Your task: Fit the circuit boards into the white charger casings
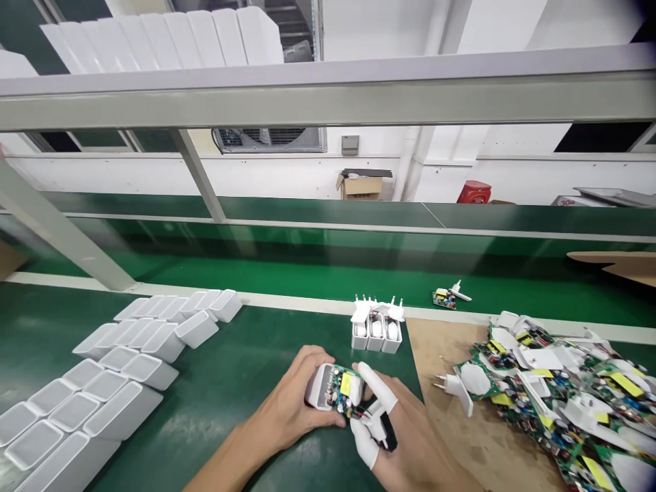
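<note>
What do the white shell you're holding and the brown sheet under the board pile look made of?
White shell: likely moulded plastic, smooth, faintly glossy, thin even walls. Brown sheet: probably cardboard or fibreboard, matt, flat, speckled surface.

White wall point(287, 179), wall fan point(270, 139), grey frame beam point(328, 96), green bench point(246, 383)

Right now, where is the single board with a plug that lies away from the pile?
In the head view, the lone board lies on the conveyor belt, right of centre, right of the three standing chargers and behind the pile of boards.
</note>
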Demonstrator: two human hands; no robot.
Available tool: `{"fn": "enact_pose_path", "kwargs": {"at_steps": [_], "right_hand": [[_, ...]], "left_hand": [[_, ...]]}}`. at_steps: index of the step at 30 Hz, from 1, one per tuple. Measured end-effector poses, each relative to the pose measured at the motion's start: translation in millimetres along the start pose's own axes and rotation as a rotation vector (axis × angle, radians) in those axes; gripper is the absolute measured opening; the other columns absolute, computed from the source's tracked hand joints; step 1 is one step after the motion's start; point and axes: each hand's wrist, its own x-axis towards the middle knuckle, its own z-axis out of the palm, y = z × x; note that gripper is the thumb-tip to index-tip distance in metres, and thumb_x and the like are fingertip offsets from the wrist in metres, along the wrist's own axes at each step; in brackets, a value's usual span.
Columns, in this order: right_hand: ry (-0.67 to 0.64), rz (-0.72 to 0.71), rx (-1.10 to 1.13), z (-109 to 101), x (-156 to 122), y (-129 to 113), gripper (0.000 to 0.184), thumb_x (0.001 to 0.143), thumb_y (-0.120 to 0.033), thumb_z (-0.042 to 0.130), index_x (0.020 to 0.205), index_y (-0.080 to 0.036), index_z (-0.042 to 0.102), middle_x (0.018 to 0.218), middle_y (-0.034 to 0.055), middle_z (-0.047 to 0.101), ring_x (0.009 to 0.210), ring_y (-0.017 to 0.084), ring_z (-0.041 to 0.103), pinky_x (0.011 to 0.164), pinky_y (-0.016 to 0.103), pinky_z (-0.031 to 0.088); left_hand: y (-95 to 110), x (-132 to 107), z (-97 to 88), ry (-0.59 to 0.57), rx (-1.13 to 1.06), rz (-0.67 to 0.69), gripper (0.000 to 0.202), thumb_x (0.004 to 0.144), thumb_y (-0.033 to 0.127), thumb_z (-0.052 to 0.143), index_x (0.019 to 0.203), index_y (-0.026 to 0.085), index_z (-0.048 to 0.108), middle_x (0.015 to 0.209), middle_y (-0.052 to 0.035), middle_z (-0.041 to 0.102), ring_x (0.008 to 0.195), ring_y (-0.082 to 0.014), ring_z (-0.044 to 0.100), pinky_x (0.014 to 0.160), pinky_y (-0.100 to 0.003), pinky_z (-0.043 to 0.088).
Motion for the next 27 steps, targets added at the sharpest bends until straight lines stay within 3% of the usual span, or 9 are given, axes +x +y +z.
{"fn": "enact_pose_path", "kwargs": {"at_steps": [7, 12, 18, 23, 27], "right_hand": [[0.136, -0.138, -0.099, 5.3, 1.0, -3.4, 0.067, 0.093, -0.014, 0.055, 0.158, -0.012, 0.04, 0.129, 0.0182, 0.072, 0.109, 0.032, 0.074, 0.09, 0.048, 0.065], [0.19, -0.147, -0.043, 11.4, 0.1, -3.3, 0.066, 0.092, -0.01, 0.053, 0.157, -0.01, 0.041, 0.125, 0.0193, 0.072, 0.108, 0.032, 0.072, 0.09, 0.049, 0.063], [0.116, -0.099, -0.042, 8.5, -2.4, -4.9, 0.071, 0.092, -0.011, 0.054, 0.16, -0.016, 0.037, 0.128, 0.017, 0.071, 0.114, 0.033, 0.071, 0.096, 0.052, 0.062], [0.071, -0.174, -0.069, 6.5, -3.3, 0.6, 0.081, 0.088, -0.009, 0.059, 0.163, -0.013, 0.03, 0.129, 0.0181, 0.071, 0.114, 0.033, 0.071, 0.094, 0.05, 0.063], [0.102, -0.186, -0.079, 7.1, -0.3, -0.4, 0.077, 0.087, -0.01, 0.058, 0.161, -0.011, 0.035, 0.126, 0.0192, 0.072, 0.109, 0.032, 0.072, 0.09, 0.049, 0.065]], "left_hand": [[2.3, -1.3, -1.1, 0.015, 0.035, 0.043, 0.067, 0.083, 0.042, 0.089, 0.135, 0.028, 0.048, 0.128, -0.0083, 0.052, 0.114, -0.0257, 0.061, 0.095, -0.035, 0.054], [2.0, -1.2, -0.8, 0.0, 0.057, 0.071, 0.068, 0.085, 0.041, 0.088, 0.137, 0.03, 0.046, 0.129, -0.0081, 0.052, 0.115, -0.0255, 0.061, 0.098, -0.035, 0.054], [1.0, -1.8, 1.1, -0.011, 0.066, 0.106, 0.067, 0.087, 0.045, 0.085, 0.138, 0.029, 0.045, 0.129, -0.0088, 0.052, 0.117, -0.0262, 0.06, 0.099, -0.035, 0.054], [3.1, -1.9, 1.9, -0.004, 0.081, 0.131, 0.067, 0.088, 0.044, 0.084, 0.139, 0.029, 0.044, 0.128, -0.0097, 0.052, 0.116, -0.0264, 0.061, 0.099, -0.035, 0.055], [5.7, -0.7, 1.8, -0.015, 0.089, 0.146, 0.067, 0.088, 0.042, 0.085, 0.139, 0.029, 0.044, 0.129, -0.0101, 0.053, 0.117, -0.0264, 0.061, 0.099, -0.035, 0.056]]}}
